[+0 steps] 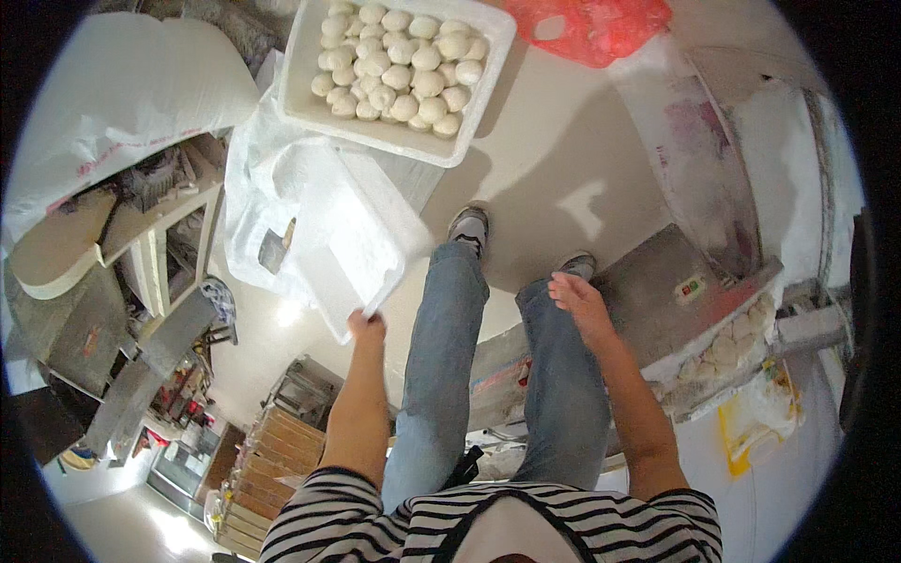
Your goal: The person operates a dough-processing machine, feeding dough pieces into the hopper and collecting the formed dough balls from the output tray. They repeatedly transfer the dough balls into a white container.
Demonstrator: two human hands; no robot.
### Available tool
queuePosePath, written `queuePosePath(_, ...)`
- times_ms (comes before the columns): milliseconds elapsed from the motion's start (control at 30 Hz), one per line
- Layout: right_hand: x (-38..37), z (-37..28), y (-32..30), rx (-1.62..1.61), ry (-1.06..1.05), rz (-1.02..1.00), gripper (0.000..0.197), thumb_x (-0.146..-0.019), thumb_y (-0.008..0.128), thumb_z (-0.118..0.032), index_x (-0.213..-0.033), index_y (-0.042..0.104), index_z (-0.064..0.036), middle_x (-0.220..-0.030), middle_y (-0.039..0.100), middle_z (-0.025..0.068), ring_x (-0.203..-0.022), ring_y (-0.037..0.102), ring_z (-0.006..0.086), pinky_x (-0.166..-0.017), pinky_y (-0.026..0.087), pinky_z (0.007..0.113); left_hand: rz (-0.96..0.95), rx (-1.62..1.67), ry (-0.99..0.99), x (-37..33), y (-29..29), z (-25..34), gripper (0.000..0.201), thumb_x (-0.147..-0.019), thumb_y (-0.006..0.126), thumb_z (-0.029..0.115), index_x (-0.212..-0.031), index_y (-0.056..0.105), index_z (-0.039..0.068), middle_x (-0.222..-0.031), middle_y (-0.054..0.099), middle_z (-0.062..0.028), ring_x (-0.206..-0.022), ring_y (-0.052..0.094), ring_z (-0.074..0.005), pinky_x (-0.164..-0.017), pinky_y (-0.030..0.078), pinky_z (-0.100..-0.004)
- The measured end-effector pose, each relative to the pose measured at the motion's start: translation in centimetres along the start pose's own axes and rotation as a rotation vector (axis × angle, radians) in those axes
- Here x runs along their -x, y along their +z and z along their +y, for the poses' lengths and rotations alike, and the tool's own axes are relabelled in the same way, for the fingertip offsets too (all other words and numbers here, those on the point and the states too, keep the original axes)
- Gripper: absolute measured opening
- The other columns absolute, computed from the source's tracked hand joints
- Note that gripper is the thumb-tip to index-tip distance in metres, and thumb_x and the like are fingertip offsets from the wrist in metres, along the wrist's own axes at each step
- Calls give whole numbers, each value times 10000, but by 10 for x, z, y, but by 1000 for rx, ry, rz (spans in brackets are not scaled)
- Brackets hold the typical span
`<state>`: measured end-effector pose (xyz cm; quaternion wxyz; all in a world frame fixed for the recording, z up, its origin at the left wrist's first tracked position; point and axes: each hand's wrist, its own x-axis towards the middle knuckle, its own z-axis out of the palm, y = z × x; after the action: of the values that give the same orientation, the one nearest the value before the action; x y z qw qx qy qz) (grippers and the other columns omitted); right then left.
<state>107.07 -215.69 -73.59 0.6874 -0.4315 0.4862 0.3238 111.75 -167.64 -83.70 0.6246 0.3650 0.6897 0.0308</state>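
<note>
While the white box (361, 249) sits slanted beyond my left side, with nothing inside that I can see, my left hand (367, 326) is closed on its near corner. I cannot tell whether anything underneath takes its weight. My right hand (582, 302) is free, its fingers loosely bent and partly spread in front of my right leg. I judge the step in hand to be handling this box, shifting or placing it by one corner. The next move, as I read it, calls for steadying that grip, perhaps with my right hand on another edge, so the box doesn't swing into its neighbour.

That neighbour, a full box (366, 139), is just past the far end of mine, heaped with pale balls (397, 78) that look like dough. A crumpled plastic sheet (246, 197) spreads along the left of the box I hold. Farther out, a big white sack (131, 94) bulges at the far left, and a red bag (605, 33) lies at the far right of the full box.
</note>
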Motion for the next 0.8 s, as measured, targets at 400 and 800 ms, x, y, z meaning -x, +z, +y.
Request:
queuePosePath(400, 79, -10, 81, -392, 4, 77, 504, -803, 651, -48, -1269, 487, 51, -1168, 596, 161, -1055, 599, 270, -886, 502, 378, -578, -1155, 453, 294, 177, 101, 485, -871, 588, 70, -1333, 485, -36, -1131, 578, -135, -959, 585, -210, -820, 513, -329)
queuePosePath(800, 84, 32, 45, -555, 62, 623, 597, -782, 747, -363, -1208, 560, 12, -1125, 621, 187, -1018, 622, 305, -859, 517, 383, -1377, -1810, 679, 481, 261, -34, 473, -939, 606, 128, -1373, 458, 12, -1181, 594, -105, -1032, 573, -154, -868, 477, -277)
